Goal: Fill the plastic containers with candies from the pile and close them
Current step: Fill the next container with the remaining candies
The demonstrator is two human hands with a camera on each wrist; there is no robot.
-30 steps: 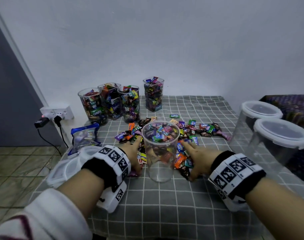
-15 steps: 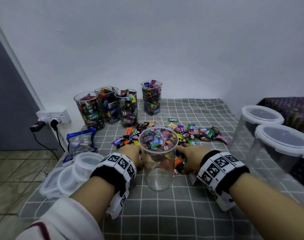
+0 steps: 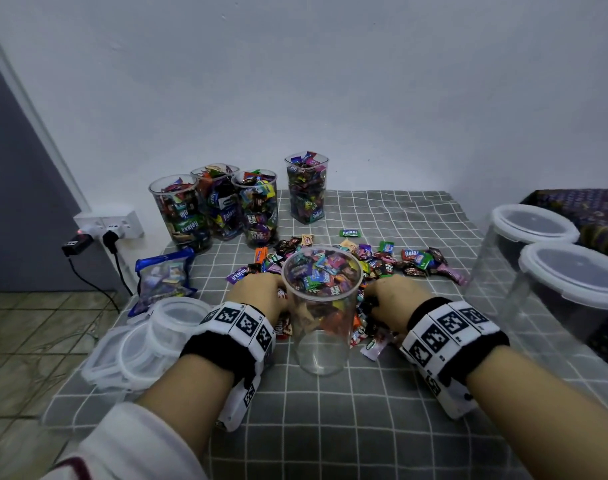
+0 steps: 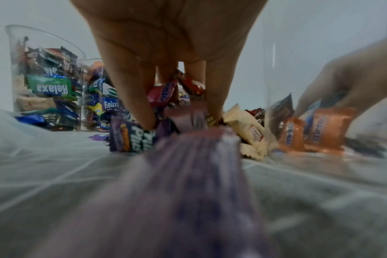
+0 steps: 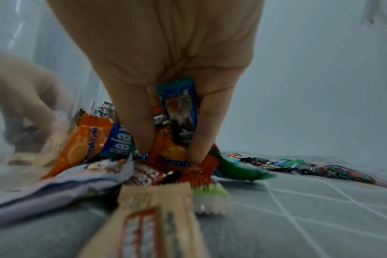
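A tall clear plastic container [image 3: 321, 327] stands open on the grey checked cloth, its lower part showing nothing inside. The candy pile [image 3: 413, 261] lies behind and around it. My left hand [image 3: 261, 296] is pressed into the pile just left of the container. In the left wrist view my left hand [image 4: 181, 111] has its fingers curled down round several wrapped candies [image 4: 166, 94]. My right hand [image 3: 396, 299] sits just right of the container; the right wrist view shows my right hand [image 5: 168, 148] gripping a blue-green wrapper [image 5: 179, 111] and orange candies.
Several open containers full of candies [image 3: 181, 216] stand at the back left. Loose clear lids [image 3: 139, 348] lie at the left edge beside a blue bag [image 3: 164, 275]. Two large lidded tubs [image 3: 572, 282] stand at the right. A wall socket [image 3: 112, 226] with plugs is at the left.
Both hands have drawn back toward me along the container's sides, raking candies with them, and their fingers have curled onto the candies.
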